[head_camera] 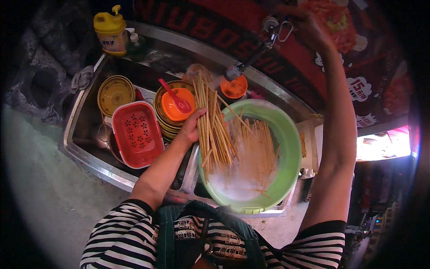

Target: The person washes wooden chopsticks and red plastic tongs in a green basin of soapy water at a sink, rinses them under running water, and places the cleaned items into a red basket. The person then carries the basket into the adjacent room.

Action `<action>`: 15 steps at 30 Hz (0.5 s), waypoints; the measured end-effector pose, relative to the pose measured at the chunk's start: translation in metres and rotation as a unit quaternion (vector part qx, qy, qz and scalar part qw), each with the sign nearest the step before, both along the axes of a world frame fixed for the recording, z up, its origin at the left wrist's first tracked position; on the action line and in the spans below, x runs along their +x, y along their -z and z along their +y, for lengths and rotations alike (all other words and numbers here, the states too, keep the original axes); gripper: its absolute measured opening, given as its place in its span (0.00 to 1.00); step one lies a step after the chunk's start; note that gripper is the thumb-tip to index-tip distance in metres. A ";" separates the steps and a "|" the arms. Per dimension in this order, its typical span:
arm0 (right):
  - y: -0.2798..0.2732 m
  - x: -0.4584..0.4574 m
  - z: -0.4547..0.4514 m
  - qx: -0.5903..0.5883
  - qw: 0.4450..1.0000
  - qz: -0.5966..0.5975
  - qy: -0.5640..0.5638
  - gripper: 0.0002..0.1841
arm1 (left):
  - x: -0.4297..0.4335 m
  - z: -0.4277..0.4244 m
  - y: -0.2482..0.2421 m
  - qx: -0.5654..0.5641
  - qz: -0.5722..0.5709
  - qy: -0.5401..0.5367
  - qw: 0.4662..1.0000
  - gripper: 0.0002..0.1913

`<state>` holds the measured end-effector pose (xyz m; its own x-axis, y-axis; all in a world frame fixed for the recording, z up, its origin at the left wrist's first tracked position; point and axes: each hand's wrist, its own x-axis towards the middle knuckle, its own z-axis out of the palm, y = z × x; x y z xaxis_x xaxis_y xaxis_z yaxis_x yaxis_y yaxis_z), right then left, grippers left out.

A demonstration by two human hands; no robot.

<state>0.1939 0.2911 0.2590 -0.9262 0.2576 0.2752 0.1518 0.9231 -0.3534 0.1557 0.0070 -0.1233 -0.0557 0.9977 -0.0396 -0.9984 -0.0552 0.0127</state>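
Note:
My left hand [194, 127] is closed around a thick bundle of wooden chopsticks [210, 121], over the left side of a green plastic basin [295, 148]. In the basin, more chopsticks [258, 144] lie in cloudy, foamy water [231, 185]. My right hand [299, 25] is raised at the upper right, by the metal lever of a faucet [273, 37]; its fingers are dark and blurred, and whether they touch the lever cannot be told. The faucet's spout end hangs above an orange bowl [234, 86].
The steel sink [72, 124] also holds a red plastic basket [137, 134], yellow plates [116, 95], and stacked plates topped by an orange bowl [171, 106] with a red spoon [181, 102]. A yellow pump jug [112, 37] and a grey cloth [82, 79] are at the rim.

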 end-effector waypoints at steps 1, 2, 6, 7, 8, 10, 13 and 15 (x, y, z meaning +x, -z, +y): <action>0.005 0.005 0.004 0.014 0.999 0.047 0.020 0.18 | 0.001 -0.001 0.001 0.005 0.012 -0.004 1.000 0.26; 0.017 0.012 0.006 0.023 0.994 0.110 0.015 0.17 | 0.001 -0.002 0.002 0.011 0.024 -0.006 1.000 0.27; 0.117 0.049 -0.010 -0.154 0.930 0.230 0.243 0.16 | 0.000 0.012 0.007 0.021 0.024 -0.016 0.999 0.27; 0.156 0.053 -0.020 -0.217 0.916 0.180 0.286 0.16 | -0.002 0.018 0.007 0.001 0.035 -0.018 0.999 0.26; 0.200 0.053 -0.032 -0.253 0.908 0.114 0.314 0.17 | -0.004 0.024 0.006 -0.008 0.045 -0.019 0.999 0.25; 0.280 0.042 -0.055 -0.356 0.887 0.014 0.295 0.22 | -0.010 0.034 0.002 -0.056 0.094 -0.032 0.994 0.22; 0.347 0.023 -0.089 -0.555 0.803 0.082 0.202 0.29 | -0.011 0.044 -0.012 -0.125 0.094 -0.035 0.987 0.22; 0.343 0.027 -0.112 -0.604 0.766 0.108 0.190 0.29 | 0.000 0.040 -0.023 -0.153 0.078 -0.056 0.984 0.25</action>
<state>0.2212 0.1791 -0.0844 -0.6872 0.6853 -0.2412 0.1466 -0.1943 -0.9699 0.1557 0.0466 -0.0999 -0.1938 0.9279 -0.3185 -0.9708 -0.1346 0.1985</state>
